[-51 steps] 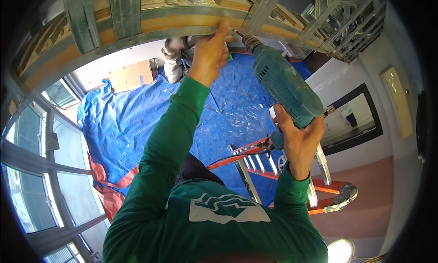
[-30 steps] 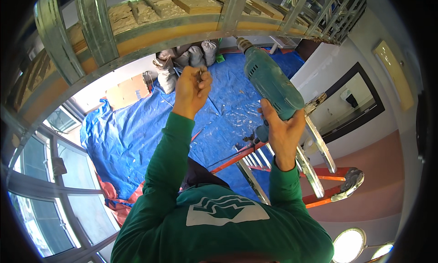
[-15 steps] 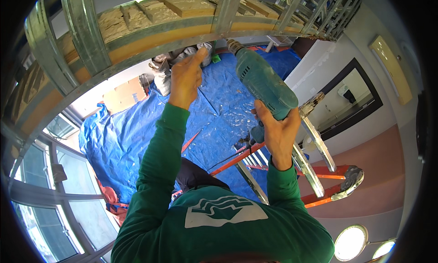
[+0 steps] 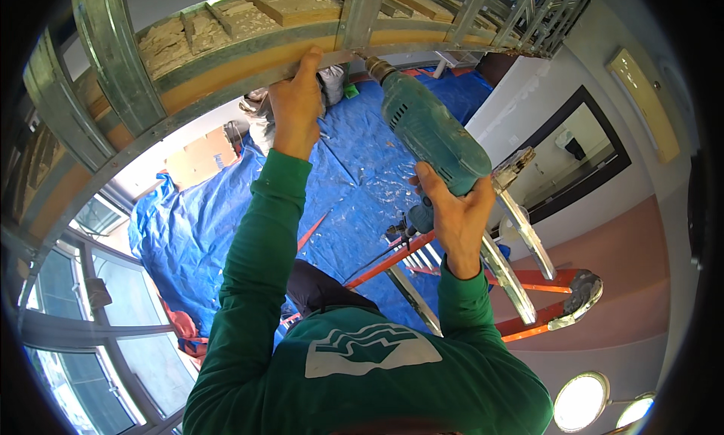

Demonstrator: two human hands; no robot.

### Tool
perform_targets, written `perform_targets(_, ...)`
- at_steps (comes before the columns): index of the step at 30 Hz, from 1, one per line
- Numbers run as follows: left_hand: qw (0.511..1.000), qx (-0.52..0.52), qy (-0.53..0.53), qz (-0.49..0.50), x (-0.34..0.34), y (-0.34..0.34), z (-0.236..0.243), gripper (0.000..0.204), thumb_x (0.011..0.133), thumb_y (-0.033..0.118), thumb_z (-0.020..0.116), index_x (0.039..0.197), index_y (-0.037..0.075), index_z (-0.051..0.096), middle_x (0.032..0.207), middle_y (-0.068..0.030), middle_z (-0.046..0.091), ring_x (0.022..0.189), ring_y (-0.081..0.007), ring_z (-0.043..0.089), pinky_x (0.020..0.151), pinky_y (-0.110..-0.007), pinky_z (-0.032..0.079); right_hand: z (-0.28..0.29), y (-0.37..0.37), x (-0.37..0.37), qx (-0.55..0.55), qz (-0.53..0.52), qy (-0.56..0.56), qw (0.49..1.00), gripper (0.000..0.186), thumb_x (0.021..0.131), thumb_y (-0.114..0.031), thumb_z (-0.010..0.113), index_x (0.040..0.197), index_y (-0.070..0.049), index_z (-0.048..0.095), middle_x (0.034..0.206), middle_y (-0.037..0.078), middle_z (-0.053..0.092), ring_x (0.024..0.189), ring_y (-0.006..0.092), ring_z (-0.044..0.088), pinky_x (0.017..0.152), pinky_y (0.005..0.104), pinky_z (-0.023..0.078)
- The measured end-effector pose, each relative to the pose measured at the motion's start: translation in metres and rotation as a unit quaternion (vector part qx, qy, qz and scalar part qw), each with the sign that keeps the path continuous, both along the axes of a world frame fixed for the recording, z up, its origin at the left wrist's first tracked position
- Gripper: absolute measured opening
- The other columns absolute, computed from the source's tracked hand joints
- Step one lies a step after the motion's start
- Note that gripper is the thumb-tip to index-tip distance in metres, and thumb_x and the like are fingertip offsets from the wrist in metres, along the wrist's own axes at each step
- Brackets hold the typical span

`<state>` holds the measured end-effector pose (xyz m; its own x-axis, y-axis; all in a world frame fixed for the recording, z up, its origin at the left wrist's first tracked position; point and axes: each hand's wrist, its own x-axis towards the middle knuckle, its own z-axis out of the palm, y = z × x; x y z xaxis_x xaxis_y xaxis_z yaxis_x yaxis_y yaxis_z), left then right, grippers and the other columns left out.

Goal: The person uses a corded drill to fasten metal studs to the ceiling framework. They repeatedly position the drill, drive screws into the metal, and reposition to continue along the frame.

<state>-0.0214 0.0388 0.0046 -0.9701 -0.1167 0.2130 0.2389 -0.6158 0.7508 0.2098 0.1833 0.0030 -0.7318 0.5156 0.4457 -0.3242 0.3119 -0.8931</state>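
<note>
My left hand (image 4: 294, 107) is raised to the lower metal rail (image 4: 211, 87) of the frame, thumb up along its face and fingers curled at its edge, partly hidden. My right hand (image 4: 460, 216) holds a teal power drill (image 4: 436, 133) by the handle. The drill's bit (image 4: 360, 56) points up and left, its tip at the rail just right of my left hand, close to an upright metal stud (image 4: 354, 16). Yellowish board and crumbly debris (image 4: 294, 5) show between the studs.
Below are a blue tarp (image 4: 196, 239), an orange-railed ladder (image 4: 528, 329), stuffed sacks (image 4: 258, 122) and cardboard (image 4: 192, 163). Glass windows (image 4: 128, 299) line the left; a dark-framed panel (image 4: 581, 171) and wall lamp (image 4: 581, 401) are on the right.
My left hand, which dropped from the rail about a second ago, has risen to it again. The drill has shifted slightly up and left within the picture, along with the overhead frame.
</note>
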Motion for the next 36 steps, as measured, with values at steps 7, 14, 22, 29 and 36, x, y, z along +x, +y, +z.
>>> perform_targets(7,1.000,-0.010,0.008,-0.016,0.004,-0.004,0.001,0.027,0.102,0.034,0.083,0.089,0.016,0.067,0.063,0.0102,0.039,0.048,-0.0029,0.031,0.043,-0.026,0.020,-0.006,-0.002,-0.001,-0.005,0.007,0.001,1.000,0.054,0.092,-0.015,0.093,0.135,0.004,0.065,0.121,0.012,0.077,0.103,0.0154,0.072,0.091,0.0315,0.059)
perform_targets(14,0.999,-0.028,0.029,-0.014,-0.004,-0.007,-0.004,0.025,0.103,0.033,0.082,0.092,0.016,0.068,0.065,0.0098,0.039,0.047,-0.0029,0.031,0.043,-0.026,0.021,-0.013,-0.003,-0.001,-0.021,0.006,0.006,1.000,0.053,0.093,-0.013,0.092,0.135,0.004,0.064,0.122,0.012,0.076,0.107,0.0157,0.072,0.095,0.0319,0.058)
perform_targets(22,0.999,-0.026,0.014,-0.024,0.001,-0.007,0.000,0.024,0.104,0.032,0.081,0.093,0.015,0.069,0.065,0.0098,0.039,0.048,-0.0027,0.032,0.042,-0.026,0.020,-0.012,-0.001,0.000,-0.021,0.009,0.006,1.000,0.053,0.093,-0.011,0.091,0.137,0.003,0.064,0.122,0.011,0.076,0.106,0.0156,0.071,0.095,0.0323,0.058)
perform_targets(29,0.999,-0.022,-0.013,-0.048,0.009,-0.009,0.006,0.022,0.104,0.032,0.081,0.099,0.014,0.070,0.066,0.0099,0.038,0.049,-0.0027,0.032,0.043,-0.025,0.021,-0.010,-0.002,-0.001,-0.026,0.017,0.012,0.999,0.052,0.094,-0.008,0.089,0.137,0.004,0.063,0.120,0.011,0.076,0.104,0.0160,0.073,0.092,0.0309,0.060)
perform_targets(36,0.998,-0.012,-0.017,-0.058,0.014,-0.010,0.007,0.022,0.104,0.032,0.081,0.099,0.014,0.070,0.066,0.0094,0.039,0.049,-0.0023,0.032,0.042,-0.024,0.022,-0.013,-0.001,-0.005,-0.110,0.049,0.023,0.992,0.040,0.099,-0.008,0.083,0.132,0.006,0.064,0.106,0.016,0.079,0.085,0.0243,0.080,0.076,0.0366,0.066)
